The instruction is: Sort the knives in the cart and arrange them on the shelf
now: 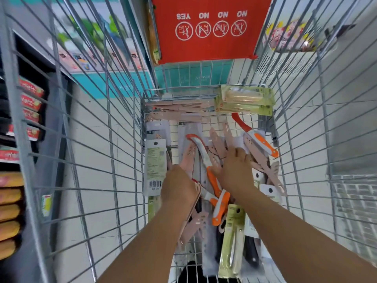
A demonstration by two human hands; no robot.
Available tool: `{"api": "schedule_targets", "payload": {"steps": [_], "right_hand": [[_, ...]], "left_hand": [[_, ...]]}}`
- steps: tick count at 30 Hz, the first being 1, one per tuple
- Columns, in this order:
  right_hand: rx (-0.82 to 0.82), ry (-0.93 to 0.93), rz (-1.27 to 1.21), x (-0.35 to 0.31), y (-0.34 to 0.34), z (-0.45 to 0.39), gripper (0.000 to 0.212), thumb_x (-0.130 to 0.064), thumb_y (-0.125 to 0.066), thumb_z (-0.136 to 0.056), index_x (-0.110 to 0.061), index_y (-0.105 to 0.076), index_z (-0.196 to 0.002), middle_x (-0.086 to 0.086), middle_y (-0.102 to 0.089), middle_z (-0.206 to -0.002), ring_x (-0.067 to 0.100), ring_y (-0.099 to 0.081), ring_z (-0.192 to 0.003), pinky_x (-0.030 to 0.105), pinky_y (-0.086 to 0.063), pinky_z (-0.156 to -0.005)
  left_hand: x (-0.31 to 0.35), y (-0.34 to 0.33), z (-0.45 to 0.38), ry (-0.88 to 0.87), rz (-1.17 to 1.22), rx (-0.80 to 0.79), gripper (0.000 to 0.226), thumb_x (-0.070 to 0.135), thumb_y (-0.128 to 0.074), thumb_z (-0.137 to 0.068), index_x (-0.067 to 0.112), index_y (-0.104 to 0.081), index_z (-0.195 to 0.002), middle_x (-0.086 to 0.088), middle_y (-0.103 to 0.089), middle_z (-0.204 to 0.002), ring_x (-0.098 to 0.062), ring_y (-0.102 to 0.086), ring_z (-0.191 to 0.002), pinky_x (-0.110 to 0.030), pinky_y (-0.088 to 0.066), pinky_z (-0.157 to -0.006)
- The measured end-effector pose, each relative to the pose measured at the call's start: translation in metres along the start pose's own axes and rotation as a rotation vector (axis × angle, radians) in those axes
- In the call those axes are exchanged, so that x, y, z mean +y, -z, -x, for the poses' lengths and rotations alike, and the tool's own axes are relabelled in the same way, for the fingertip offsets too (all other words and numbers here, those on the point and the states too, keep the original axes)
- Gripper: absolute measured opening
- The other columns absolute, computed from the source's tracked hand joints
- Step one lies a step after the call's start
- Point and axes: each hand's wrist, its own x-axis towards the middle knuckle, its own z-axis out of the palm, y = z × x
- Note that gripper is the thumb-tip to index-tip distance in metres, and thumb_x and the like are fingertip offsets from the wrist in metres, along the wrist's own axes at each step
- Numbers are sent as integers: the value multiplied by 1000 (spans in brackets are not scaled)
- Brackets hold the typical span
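The wire cart holds a loose heap of knives. Both my hands are down inside it. My left hand grips a pink knife that runs back along my wrist. My right hand lies on the pile of pink knives in the middle, fingers bent down over one, thumb beside it; the fingertips are hidden. An orange-handled knife lies between my hands, and another orange-handled knife lies at the right. More pink knives are stacked at the far end.
Green carded knives lie at the far right corner, another green pack near me, and a white carded pack stands by the left wall. The red seat flap is ahead. Shelves with red packs are on the left.
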Motion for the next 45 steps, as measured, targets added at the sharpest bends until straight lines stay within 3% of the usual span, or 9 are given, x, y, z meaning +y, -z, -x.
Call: {"api": "schedule_targets", "payload": {"steps": [11, 18, 25, 31, 35, 38, 42, 43, 45], "right_hand": [[-21, -156, -33, 9, 1, -19, 29, -20, -50, -94, -3, -45, -117, 20, -50, -121, 33, -47, -111, 36, -38, -96], [-17, 22, 20, 6, 1, -23, 25, -18, -51, -93, -8, -46, -115, 13, -51, -115, 31, -54, -103, 34, -43, -79], [-48, 234, 154, 3, 3, -21, 35, -16, -40, -98, -2, -33, -129, 15, -41, -125, 29, -44, -112, 33, -38, -90], [-75, 219, 124, 4, -2, -32, 35, -20, -49, -93, -4, -37, -122, 16, -42, -120, 29, -46, -105, 33, -39, -87], [-83, 240, 183, 3, 2, -35, 39, -6, -37, -94, 0, -33, -133, 19, -39, -129, 32, -43, -114, 34, -36, -91], [-122, 276, 210, 4, 7, -44, 38, -5, -36, -95, -2, -37, -133, 17, -51, -127, 30, -50, -115, 33, -41, -89], [-185, 217, 90, -1, 16, -51, 30, -10, -37, -98, -6, -44, -127, 11, -62, -114, 26, -61, -102, 28, -41, -71], [-168, 183, 3, -5, 21, -51, 27, -12, -35, -100, -5, -45, -124, 12, -61, -113, 28, -60, -102, 28, -40, -71], [-140, 180, -230, -15, 30, -51, 26, -15, -33, -101, -5, -45, -122, 13, -59, -111, 31, -58, -102, 33, -44, -79]], "left_hand": [[-5, -1, -4, 69, 31, 3, 16, 15, -55, -88, 6, -65, -96, -7, -65, -89, -22, -56, -71, -28, -44, -59], [-6, 11, -6, 27, 210, -2, 15, 14, -48, -92, 8, -52, -106, -4, -52, -92, -21, -48, -81, -27, -38, -67], [8, 16, -2, -31, 457, 45, 20, 15, -40, -97, 8, -40, -116, -11, -56, -103, -17, -51, -70, -20, -32, -46], [20, 23, -11, 51, 707, 59, 32, 23, -44, -96, 2, -43, -121, -1, -51, -78, -10, -48, -56, -18, -34, -37], [28, 30, -23, 132, 810, 50, 39, 27, -40, -98, -3, -45, -123, -2, -47, -73, -12, -43, -52, -13, -28, -28], [29, 29, -34, 179, 860, 27, 42, 30, -35, -99, -2, -43, -125, -3, -46, -73, -13, -43, -53, -17, -36, -38], [26, 26, -43, 238, 937, 13, 42, 32, -34, -99, 1, -41, -126, -16, -58, -91, -27, -59, -76, -39, -52, -73], [26, 25, -44, 250, 945, 12, 42, 32, -34, -99, 1, -42, -126, -21, -60, -96, -32, -62, -82, -41, -52, -74], [26, 22, -47, 252, 972, 16, 43, 31, -36, -98, -1, -44, -125, -16, -57, -80, -25, -57, -64, -33, -46, -54]]}}
